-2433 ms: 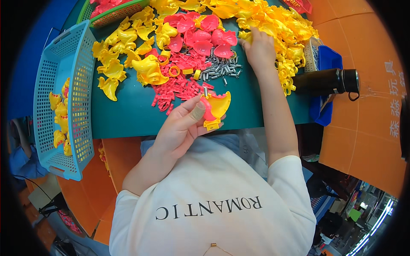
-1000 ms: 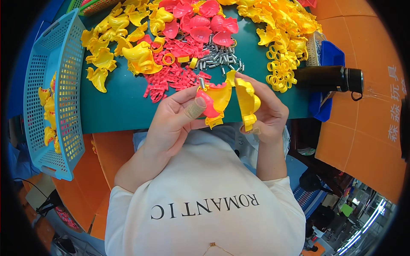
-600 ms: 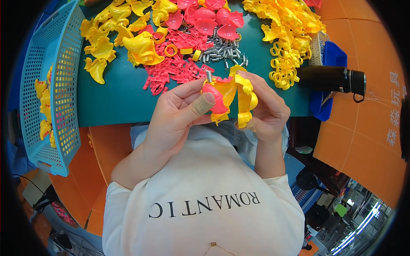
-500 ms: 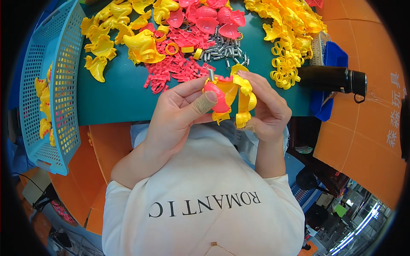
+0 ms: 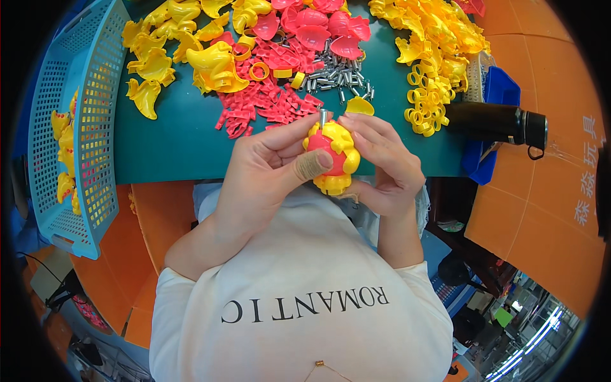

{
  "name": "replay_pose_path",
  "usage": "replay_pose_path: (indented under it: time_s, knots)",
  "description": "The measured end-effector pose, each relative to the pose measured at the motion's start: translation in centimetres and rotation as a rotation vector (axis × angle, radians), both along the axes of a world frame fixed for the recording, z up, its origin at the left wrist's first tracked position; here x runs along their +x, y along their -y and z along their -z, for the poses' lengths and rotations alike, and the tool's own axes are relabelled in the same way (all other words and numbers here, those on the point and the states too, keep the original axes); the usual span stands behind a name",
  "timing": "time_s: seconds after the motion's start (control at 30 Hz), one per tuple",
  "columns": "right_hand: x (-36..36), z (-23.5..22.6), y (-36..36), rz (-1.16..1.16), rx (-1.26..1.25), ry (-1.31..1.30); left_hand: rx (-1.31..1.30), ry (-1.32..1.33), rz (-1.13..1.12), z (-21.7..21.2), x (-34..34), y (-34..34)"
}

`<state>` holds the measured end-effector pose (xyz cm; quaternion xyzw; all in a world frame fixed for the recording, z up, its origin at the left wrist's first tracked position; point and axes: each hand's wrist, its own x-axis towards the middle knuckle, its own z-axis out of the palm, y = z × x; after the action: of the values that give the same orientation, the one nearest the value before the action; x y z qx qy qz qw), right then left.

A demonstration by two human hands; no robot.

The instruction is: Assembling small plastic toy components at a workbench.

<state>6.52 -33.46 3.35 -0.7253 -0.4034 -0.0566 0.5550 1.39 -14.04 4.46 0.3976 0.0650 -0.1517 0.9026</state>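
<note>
Between my hands, above the table's near edge, is a plastic toy figure [image 5: 334, 183], yellow with a red rounded front, its two shell halves together. My left hand [image 5: 264, 162] grips its left side, the taped thumb pressed on the red part. My right hand [image 5: 391, 162] closes on the other side, fingertips at the top and thumb low down. Upright at the toy's top stands a small silver metal cylinder [image 5: 323, 119]. Just beyond the right fingertips is a yellow curved piece [image 5: 360, 106]; I cannot tell whether it joins the toy.
Red pieces [image 5: 264, 102], metal cylinders [image 5: 331, 79] and yellow shells [image 5: 216, 69] cover the far side of the green table [image 5: 172, 140]. Yellow rings [image 5: 423, 114] lie at right, beside a black bottle [image 5: 493, 121] and blue tray [image 5: 503, 86]. A blue basket [image 5: 95, 140] with yellow figures stands left.
The yellow right half, held apart before, now sits against the left half with the red front. My right hand has moved left toward my left hand.
</note>
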Motion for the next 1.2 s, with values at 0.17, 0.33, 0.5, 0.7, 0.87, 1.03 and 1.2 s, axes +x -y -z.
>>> replay_pose_path:
  time_s: [0.17,0.33,0.5,0.7,0.87,1.03,1.2]
  knots:
    - [-0.8,-0.6,-0.2,0.060,-0.005,0.041,-0.018,0.024,0.057,-1.7,0.2,-0.7]
    - [-2.7,-2.1,-1.7,-0.047,0.444,-0.586,-0.010,0.121,0.016,-1.0,-0.2,-1.0]
    - [-2.9,-1.9,-1.4,-0.083,0.425,-0.495,-0.010,0.198,0.041,-1.0,-0.5,-1.0]
    - [-3.3,-1.1,-1.6,-0.132,0.524,-0.432,0.023,0.221,0.060,-1.7,-0.9,-1.2]
    - [-3.6,-1.0,-1.3,-0.056,0.372,-0.308,0.371,0.527,0.094,-1.8,-0.8,-1.8]
    - [-3.9,-1.1,-3.0,-0.009,0.532,-0.400,0.483,0.503,0.099,-2.4,-0.5,-1.4]
    - [-2.8,-2.9,-0.6,0.058,0.215,-0.729,0.465,0.445,0.062,-1.6,-0.4,-0.5]
